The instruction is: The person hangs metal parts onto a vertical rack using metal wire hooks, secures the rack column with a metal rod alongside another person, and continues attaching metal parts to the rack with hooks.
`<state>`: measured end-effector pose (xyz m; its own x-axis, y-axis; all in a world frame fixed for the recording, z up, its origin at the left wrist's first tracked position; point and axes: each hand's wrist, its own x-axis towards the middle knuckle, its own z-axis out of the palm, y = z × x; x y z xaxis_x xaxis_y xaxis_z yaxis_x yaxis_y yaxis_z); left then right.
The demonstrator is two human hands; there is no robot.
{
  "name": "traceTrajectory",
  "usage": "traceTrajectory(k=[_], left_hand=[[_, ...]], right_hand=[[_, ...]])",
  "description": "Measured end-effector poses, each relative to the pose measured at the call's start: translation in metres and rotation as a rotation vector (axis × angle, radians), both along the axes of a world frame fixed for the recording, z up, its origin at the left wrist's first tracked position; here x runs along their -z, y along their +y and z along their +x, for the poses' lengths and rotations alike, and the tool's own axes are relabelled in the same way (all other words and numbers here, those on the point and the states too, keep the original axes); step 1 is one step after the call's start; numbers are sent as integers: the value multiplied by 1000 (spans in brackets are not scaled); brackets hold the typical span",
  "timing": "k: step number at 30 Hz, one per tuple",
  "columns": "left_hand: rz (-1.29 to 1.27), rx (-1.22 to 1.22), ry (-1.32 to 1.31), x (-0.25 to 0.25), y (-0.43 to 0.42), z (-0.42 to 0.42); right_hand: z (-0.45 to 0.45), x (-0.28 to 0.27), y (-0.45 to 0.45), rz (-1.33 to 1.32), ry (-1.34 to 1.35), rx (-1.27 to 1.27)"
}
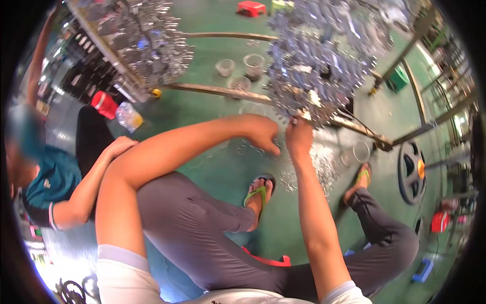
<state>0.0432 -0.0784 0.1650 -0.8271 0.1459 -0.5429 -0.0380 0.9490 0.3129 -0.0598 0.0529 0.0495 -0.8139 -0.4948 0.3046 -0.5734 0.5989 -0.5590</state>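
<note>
Many shiny metal pieces hang in a dense cluster (319, 66) from a metal frame (217, 91) in front of me. My right hand (299, 134) is raised to the cluster's lower edge, its fingers closed at the hanging pieces; what they grip is too small to name. Just left of it is my left hand (260, 133), bent downward below the frame's bar, its fingers curled and blurred; I cannot tell if anything is in them. Loose small metal pieces (321, 164) lie scattered on the green floor below.
A co-worker (50, 172) sits close on the left, beside another hanging cluster (142, 45). Clear plastic cups (254, 65) stand on the floor beyond the bar. A red container (104, 105) and a plastic bag (129, 117) are at left, a black wheel (411, 172) at right.
</note>
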Motion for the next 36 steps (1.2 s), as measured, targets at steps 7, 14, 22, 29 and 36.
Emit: traceTrajectory(k=[7,14,22,29,36], left_hand=[[125,-395,255,-3,4,4],[235,-563,465,11,13,-6],[458,-649,524,25,33,-6],[409,-626,548,25,40,-18],[302,-645,610,47,22,-33]], right_hand=[[4,-20,11,49,-113,-53],[11,-34,14,176,-39,-92],[35,-48,43,183,-77,-24],[21,-45,49,175,-105,-55],[8,-19,22,83,86,-119]])
